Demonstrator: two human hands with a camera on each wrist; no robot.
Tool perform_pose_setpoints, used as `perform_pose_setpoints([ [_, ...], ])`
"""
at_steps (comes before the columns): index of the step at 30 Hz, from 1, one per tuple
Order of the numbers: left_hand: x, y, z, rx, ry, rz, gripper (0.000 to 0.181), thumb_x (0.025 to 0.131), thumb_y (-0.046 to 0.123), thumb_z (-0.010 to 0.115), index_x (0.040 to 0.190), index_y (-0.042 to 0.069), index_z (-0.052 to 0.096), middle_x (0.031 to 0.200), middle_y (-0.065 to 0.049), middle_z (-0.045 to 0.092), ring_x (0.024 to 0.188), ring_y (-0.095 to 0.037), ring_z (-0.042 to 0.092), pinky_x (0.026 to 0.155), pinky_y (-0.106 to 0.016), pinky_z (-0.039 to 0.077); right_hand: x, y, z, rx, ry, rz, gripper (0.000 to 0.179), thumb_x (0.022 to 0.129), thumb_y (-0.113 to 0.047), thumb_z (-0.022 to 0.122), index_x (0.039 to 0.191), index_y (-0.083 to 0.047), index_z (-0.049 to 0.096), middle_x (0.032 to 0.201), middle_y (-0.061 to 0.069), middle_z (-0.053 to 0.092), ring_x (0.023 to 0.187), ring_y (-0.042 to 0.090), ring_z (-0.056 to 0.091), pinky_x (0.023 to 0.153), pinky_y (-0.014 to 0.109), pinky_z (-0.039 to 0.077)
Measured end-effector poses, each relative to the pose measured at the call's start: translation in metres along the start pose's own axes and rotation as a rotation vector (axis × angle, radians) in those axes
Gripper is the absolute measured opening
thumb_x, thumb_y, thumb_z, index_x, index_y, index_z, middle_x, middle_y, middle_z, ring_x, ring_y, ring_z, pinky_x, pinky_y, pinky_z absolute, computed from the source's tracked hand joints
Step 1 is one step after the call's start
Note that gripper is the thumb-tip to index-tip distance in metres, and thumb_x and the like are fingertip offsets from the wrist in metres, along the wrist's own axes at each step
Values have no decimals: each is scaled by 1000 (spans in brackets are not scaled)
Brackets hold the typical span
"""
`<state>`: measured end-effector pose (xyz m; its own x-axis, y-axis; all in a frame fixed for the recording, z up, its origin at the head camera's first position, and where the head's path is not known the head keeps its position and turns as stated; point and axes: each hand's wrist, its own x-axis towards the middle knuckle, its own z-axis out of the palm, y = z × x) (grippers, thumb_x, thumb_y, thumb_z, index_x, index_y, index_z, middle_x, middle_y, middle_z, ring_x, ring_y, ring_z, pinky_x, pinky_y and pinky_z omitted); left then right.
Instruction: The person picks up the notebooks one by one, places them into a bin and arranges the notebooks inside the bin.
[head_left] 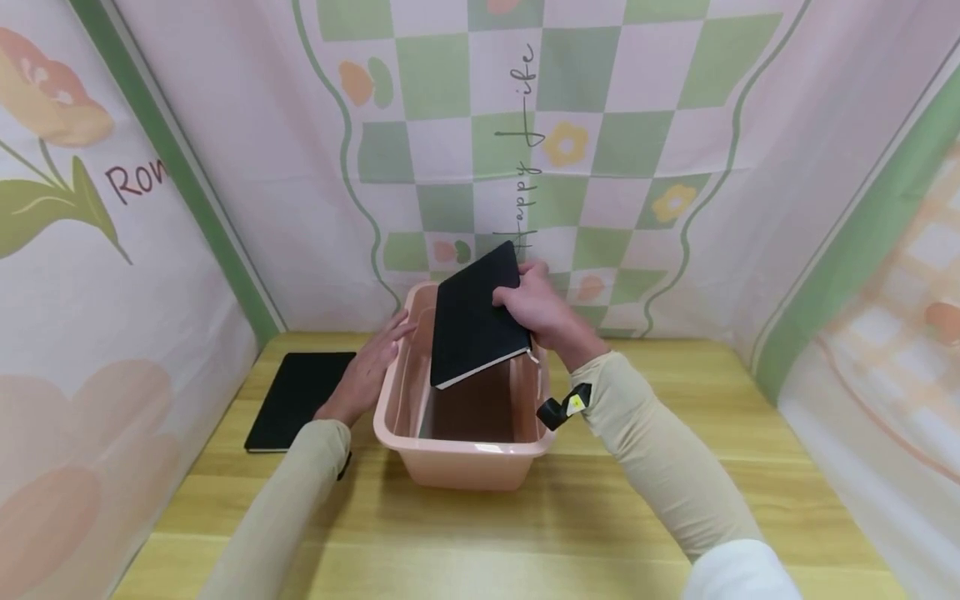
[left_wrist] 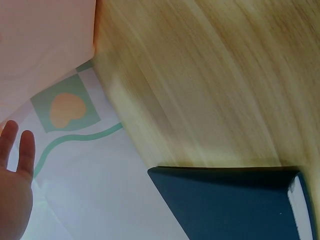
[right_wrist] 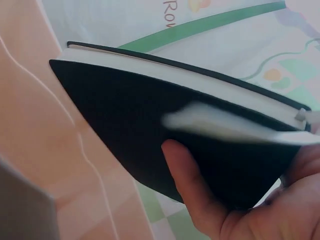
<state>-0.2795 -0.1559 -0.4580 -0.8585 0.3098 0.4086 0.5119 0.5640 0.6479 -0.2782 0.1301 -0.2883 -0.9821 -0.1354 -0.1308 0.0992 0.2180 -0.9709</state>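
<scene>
Printed fabric walls [head_left: 585, 150] around a wood-grain table [head_left: 585, 533] suggest a booth.

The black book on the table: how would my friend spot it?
On the wooden table, find the pink bin. Left of it, past the left hand, the black book lies flat, while the other book is held in the right hand.
</scene>
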Motion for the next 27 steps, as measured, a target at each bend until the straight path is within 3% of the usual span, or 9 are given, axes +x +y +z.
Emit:
perform_pose_setpoints([
  [7, 0, 1, 0, 8, -1, 0, 48, 113, 40, 22, 155, 32, 43, 170, 18, 18, 160, -19, 19, 126, -58, 23, 5, 11, 9, -52, -38, 1, 62, 88, 0, 51, 140, -2, 18, 135, 25, 49, 81, 20, 66, 70, 26, 59],
  [14, 0, 1, 0, -5, -4, -19, 47, 113, 43, 22, 154, 35, 43, 170, 21, 17, 160, -18, 18, 125, -59, 24, 10, 20, 18, -210, -30, -26, 61, 89, -3, 54, 143, 1, 26, 138, 25, 48, 97, 26, 61, 74, 27, 53],
  [18, 0, 1, -1, -8, -4, -18, 47, 113, 43, 22, 154, 37, 42, 170, 21, 17, 160, -18, 18, 125, -59, 24, 13, 22, 21, -278, -46, -2, 48, 91, -5, 54, 136, 8, 42, 128, 22, 53, 80, 23, 63, 64, 27, 51],
  [22, 0, 0, -1, -13, -9, -17, 46, 113, 43, 22, 154, 38, 41, 170, 21, 17, 160, -20, 17, 125, -61, 23, 15, 24, 24, -271, -76, 49, 40, 92, -7, 52, 130, 8, 47, 109, 15, 56, 57, 16, 57, 49, 27, 43],
  [24, -1, -1, 0, -17, -9, -16, 46, 113, 42, 22, 155, 39, 41, 170, 20, 16, 160, -21, 17, 125, -61, 23, 16, 24, 26, -271, -81, 65, 34, 92, -7, 52, 123, 6, 50, 101, 12, 55, 52, 16, 53, 45, 27, 39],
  [27, -1, -2, 0, -15, -4, -9, 46, 113, 42, 23, 154, 38, 41, 170, 20, 17, 160, -22, 18, 125, -61, 23, 17, 24, 27, -268, -79, 69, 23, 91, -7, 53, 112, 3, 52, 96, 9, 56, 55, 15, 56, 46, 26, 43],
])
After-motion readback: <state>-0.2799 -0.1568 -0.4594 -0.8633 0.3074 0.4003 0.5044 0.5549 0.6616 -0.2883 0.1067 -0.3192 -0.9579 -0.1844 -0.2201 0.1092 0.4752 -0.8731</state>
